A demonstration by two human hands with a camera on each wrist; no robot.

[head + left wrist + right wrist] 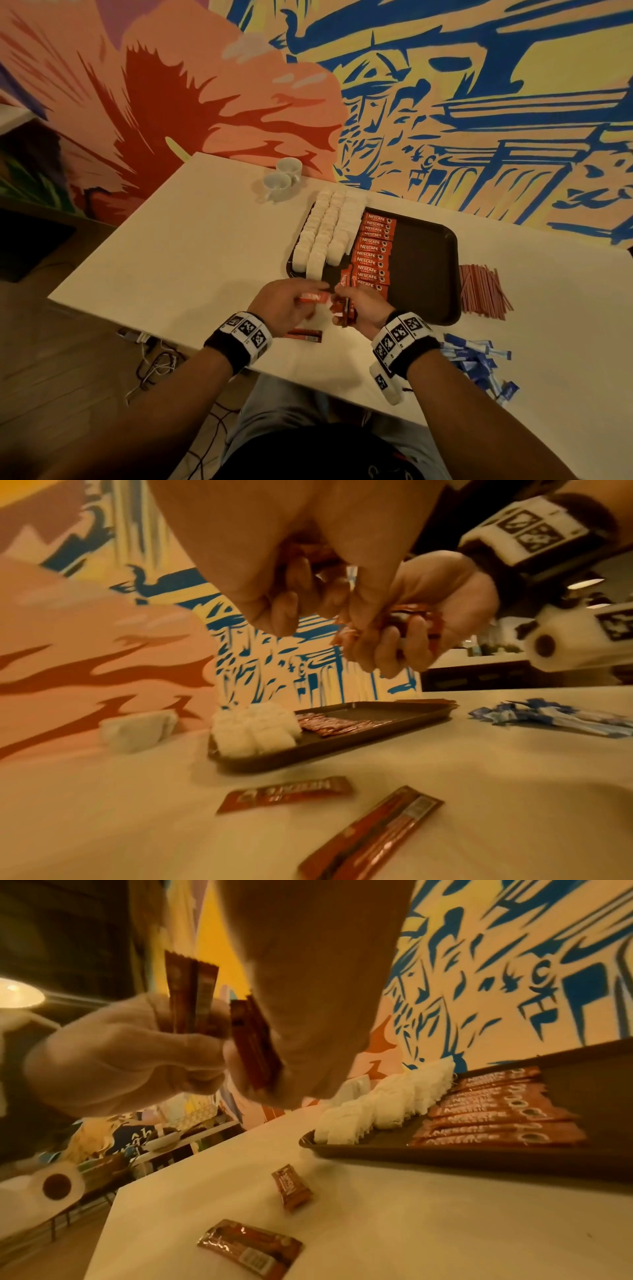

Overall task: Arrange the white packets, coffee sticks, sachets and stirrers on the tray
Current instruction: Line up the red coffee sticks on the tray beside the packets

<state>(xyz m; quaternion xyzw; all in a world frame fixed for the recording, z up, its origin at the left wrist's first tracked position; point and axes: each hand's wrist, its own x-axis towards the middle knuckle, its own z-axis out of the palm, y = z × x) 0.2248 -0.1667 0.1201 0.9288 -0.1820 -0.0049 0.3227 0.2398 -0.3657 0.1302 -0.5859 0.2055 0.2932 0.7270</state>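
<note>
White counter [191, 240] carries a brown tray [424, 260]; at 6 o'clock both hands' fingers grip Nescafé coffee sticks: left hand [286, 303] one, right hand [363, 308] several.

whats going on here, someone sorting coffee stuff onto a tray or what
A person is laying out drink supplies on a dark tray. Rows of white packets fill its left side, with a column of red coffee sticks beside them. The left hand pinches one coffee stick while the right hand holds a small bunch. A couple of loose sticks lie on the table below the hands. The red stirrers and blue sachets are on the table, not on the tray.
</note>
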